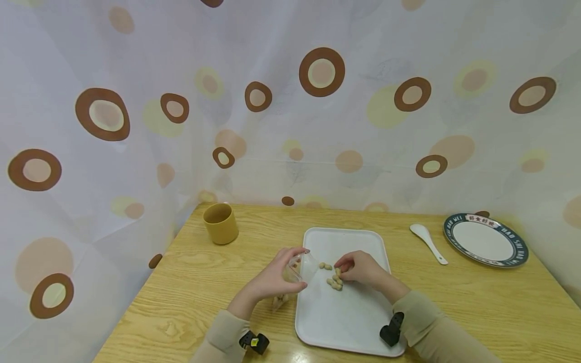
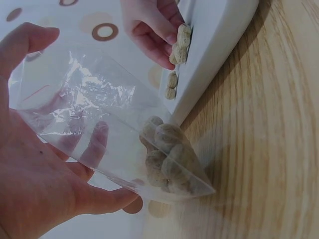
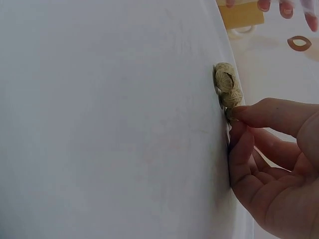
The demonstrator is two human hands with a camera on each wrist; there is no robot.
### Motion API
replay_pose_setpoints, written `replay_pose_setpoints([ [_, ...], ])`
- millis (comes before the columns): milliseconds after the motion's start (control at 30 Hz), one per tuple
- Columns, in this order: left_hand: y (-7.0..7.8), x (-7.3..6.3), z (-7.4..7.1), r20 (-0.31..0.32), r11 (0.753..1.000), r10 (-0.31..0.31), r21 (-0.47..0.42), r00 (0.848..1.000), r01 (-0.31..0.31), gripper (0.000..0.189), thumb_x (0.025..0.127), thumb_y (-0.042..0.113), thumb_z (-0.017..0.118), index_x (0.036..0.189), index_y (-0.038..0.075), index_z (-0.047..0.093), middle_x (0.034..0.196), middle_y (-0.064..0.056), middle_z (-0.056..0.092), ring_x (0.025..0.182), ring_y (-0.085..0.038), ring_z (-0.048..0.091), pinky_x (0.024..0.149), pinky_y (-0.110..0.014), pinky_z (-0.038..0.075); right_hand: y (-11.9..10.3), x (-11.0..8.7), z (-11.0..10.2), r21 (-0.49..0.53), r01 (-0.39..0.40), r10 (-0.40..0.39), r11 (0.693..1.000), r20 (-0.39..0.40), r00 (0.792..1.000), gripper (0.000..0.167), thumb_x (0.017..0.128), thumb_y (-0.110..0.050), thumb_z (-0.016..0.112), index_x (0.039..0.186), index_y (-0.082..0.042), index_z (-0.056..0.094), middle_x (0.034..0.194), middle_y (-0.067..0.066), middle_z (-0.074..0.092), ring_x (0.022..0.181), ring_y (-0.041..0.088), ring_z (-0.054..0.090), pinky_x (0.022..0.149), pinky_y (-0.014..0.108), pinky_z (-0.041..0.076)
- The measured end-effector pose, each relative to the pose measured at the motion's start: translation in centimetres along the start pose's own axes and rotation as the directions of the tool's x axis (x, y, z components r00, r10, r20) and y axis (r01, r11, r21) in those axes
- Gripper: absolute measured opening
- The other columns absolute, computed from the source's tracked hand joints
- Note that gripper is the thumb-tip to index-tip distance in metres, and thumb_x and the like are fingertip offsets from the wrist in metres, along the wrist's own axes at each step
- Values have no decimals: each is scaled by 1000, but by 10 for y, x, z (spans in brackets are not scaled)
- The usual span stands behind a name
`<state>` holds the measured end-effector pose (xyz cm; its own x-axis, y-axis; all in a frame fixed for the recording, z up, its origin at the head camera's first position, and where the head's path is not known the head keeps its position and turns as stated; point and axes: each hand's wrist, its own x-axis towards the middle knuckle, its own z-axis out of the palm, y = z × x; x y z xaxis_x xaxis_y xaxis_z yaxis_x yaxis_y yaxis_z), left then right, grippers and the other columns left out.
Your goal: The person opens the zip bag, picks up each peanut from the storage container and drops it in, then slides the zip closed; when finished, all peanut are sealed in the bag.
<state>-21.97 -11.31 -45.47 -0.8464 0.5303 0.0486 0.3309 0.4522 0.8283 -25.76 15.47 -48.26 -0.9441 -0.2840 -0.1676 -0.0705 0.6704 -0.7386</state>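
My left hand point(image 1: 274, 278) holds a clear plastic bag point(image 1: 309, 267) over the left edge of a white tray point(image 1: 345, 322), with thumb and fingers curved around its mouth. Several unshelled peanuts point(image 2: 169, 157) lie bunched in the bag's lower corner in the left wrist view. On the tray my right hand point(image 1: 364, 270) pinches a peanut point(image 3: 231, 113) between thumb and fingers; its fingertips partly cover it. Other peanuts point(image 1: 335, 284) lie close by on the tray, and one peanut point(image 1: 325, 266) sits between the two hands.
A mustard-yellow mug point(image 1: 221, 224) stands at the back left of the wooden table point(image 1: 181, 297). To the right of the tray lie a white spoon point(image 1: 428, 243) and a plate point(image 1: 484, 241) with a dark patterned rim. A dotted curtain point(image 1: 272, 131) hangs behind the table.
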Motion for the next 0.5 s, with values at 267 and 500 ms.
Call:
replay_pose_setpoints([
  [267,-1,0,1,2,1000,4,-14,1000,-4,74,83,26,75,148,19,41,141,-17,42,126,-27,46,102,-54,40,-1,-1,-1,0,17,-17,1000,9,1000,23,79,-1,77,102,-3,73,77,1,63,71,14,54,66,27,46],
  [500,-1,-1,1,5,1000,10,-23,1000,-10,73,83,26,75,147,19,41,138,-18,43,125,-26,46,102,-51,41,0,-2,1,-22,5,-5,1000,-11,1000,21,79,-4,78,100,-4,75,79,0,63,72,13,54,66,27,45],
])
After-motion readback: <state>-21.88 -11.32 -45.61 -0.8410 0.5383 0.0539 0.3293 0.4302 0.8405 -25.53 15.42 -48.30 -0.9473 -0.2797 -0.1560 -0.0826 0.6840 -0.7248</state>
